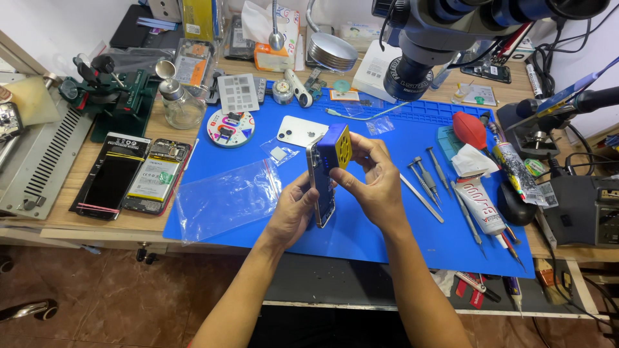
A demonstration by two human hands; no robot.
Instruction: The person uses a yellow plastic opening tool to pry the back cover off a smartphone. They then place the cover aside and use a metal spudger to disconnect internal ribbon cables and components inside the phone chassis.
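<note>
holding a phone [320,183] on edge above the blue mat [361,225], our left hand [293,209] grips its lower side while our right hand [374,177] clamps a blue and yellow block [338,147] against its top. left of our hands lies a clear plastic bag [225,196]; right of them lie tweezers [422,196] and a glue tube [480,206].

On the mat [387,238], a plastic bag [225,196] lies left of the hands, tweezers [422,196] and a glue tube [480,206] right, a phone back [300,131] beyond; two opened phones [132,177] lie farther left on the bench [58,222].
</note>
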